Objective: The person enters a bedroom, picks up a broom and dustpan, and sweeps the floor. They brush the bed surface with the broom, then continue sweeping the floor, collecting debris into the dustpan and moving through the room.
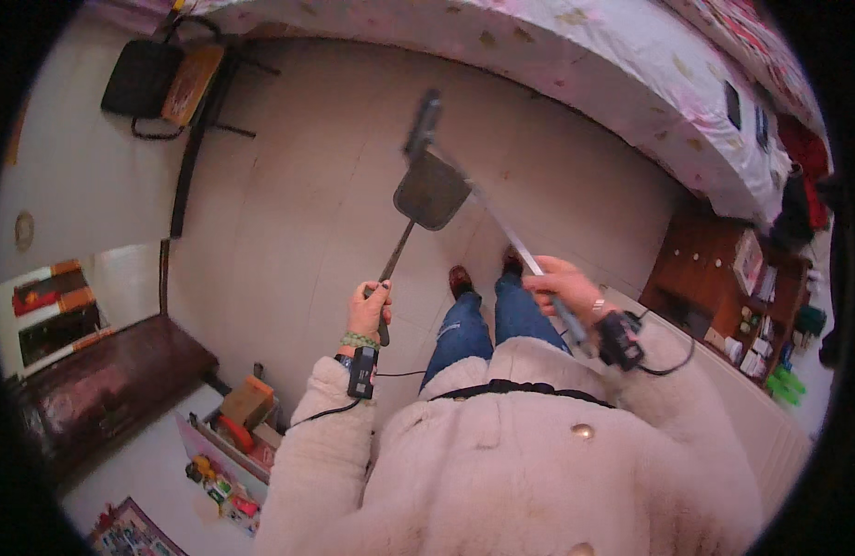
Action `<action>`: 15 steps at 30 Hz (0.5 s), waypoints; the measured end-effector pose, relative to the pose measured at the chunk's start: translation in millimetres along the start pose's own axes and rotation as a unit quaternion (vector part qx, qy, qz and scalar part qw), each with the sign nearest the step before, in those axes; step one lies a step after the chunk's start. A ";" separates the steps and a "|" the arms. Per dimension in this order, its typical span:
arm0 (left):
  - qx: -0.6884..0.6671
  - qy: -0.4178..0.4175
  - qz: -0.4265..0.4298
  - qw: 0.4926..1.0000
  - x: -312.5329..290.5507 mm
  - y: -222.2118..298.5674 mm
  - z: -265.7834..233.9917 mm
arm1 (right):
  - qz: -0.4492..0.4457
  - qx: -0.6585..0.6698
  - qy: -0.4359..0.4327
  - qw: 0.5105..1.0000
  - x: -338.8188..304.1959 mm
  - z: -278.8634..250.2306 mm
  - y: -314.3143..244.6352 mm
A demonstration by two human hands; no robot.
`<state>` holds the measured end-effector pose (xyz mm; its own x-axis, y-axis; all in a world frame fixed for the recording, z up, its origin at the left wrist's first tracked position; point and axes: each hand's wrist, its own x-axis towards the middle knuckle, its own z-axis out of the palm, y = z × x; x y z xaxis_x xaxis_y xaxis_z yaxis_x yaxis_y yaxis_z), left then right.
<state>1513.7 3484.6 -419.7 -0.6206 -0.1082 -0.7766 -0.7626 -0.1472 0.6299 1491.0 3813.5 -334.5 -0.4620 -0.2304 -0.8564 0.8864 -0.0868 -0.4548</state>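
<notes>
L hand [369, 308] wrapped round handle of flat shovel [431, 192], prob. to steady pan over floor [307, 167]; R hand [568, 285] grips long-handled brush [505, 223] high on shaft, presumably for reach; blurred head just past pan.

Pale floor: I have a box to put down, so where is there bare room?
The floor shows bare between the black chair and the flat dark tool in the left hand, and between the metal rod in the right hand and the flowered cloth. The brown cabinet at right is crowded.
</notes>
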 end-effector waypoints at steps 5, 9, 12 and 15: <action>0.047 0.127 -0.013 0.991 -14.0 -8.3 -53.8 | 0.068 0.116 0.090 0.987 -8.3 -81.8 34.9; 0.024 0.205 -0.022 0.978 -17.6 -10.9 -82.0 | 0.131 0.221 0.184 0.949 4.9 -147.3 86.4; 0.034 0.256 -0.021 0.966 -12.7 -9.7 -98.9 | 0.188 0.274 0.253 0.909 41.3 -189.4 113.4; 0.023 0.300 0.001 0.954 -5.2 -11.9 -118.3 | 0.247 0.239 0.289 0.894 88.7 -213.6 128.4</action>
<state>1547.6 3370.6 -424.1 -0.4158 -0.6536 -0.6324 -0.7772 -0.1057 0.6203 1557.3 3989.0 -521.0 0.1720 0.1713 -0.9701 0.8342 -0.5491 0.0510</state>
